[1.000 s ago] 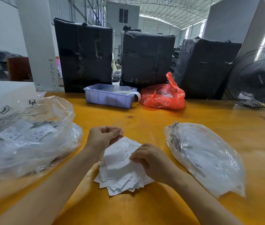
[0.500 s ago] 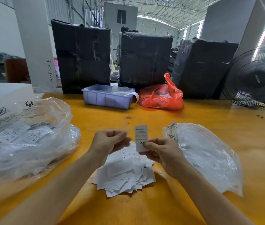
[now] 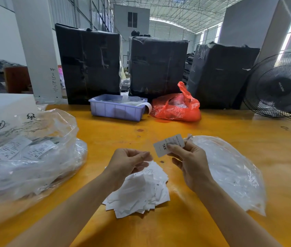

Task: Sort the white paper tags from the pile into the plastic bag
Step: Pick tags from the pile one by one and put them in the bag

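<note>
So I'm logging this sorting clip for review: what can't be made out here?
All in the head view:
- Small print on the tag beyond "XXL": too small.
- Whether the left hand holds anything: its curled fingers hide it.
- Most of the pile: covered by overlapping tags and the left hand.
- Fan: cut off by right edge.

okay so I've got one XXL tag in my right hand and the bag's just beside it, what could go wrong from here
1. The right hand only pinches the tag by one edge, so it might slip before reaching the plastic bag.
2. That bag lies flat, its opening not clearly visible; the tag may land on top.
3. The fan, if running, could scatter the loose pile.
</note>
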`<act>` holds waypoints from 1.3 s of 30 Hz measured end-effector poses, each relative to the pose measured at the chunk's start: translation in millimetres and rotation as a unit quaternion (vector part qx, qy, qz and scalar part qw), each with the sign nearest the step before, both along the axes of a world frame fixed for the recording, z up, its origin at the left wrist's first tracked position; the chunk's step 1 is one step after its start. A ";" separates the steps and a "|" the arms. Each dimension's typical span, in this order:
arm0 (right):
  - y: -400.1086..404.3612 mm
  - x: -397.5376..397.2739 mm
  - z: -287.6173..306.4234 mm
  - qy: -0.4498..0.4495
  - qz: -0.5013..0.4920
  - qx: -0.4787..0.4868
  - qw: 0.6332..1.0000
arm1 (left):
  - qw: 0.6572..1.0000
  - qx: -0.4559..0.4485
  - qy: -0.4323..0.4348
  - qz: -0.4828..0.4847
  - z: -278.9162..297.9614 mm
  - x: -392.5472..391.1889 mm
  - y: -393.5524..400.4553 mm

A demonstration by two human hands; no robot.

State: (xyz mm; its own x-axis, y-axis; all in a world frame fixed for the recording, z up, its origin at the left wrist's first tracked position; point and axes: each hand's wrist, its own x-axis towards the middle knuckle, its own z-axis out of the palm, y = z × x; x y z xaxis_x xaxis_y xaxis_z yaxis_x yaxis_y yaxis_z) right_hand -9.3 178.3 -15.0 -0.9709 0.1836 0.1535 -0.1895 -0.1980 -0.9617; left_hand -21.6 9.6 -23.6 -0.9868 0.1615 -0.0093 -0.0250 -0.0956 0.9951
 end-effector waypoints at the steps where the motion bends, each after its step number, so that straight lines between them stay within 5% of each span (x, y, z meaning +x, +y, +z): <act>1: -1.2 0.5 0.2 0.011 -0.006 0.011 1.000 | 1.000 -0.002 0.000 -0.002 -0.1 0.2 0.5; 16: -10.7 4.1 -7.2 0.120 -0.045 0.177 0.976 | 1.000 0.019 -0.003 -0.014 1.7 2.3 2.0; 24: -7.0 7.3 -0.8 0.165 -0.086 0.133 0.974 | 1.000 0.029 -0.001 0.004 1.8 2.0 0.0; 39: -11.3 5.9 -8.3 0.235 -0.126 0.214 0.940 | 1.000 0.014 0.004 -0.003 2.8 4.5 0.1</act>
State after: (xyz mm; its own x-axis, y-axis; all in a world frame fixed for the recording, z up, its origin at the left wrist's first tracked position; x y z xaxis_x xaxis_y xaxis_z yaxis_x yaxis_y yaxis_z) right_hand -3.4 166.9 -23.3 -0.7122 0.2223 0.6659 -0.6019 0.2948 -0.7422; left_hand -17.1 9.8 -20.8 -0.9859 0.1673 0.0032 -0.0176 -0.1229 0.9923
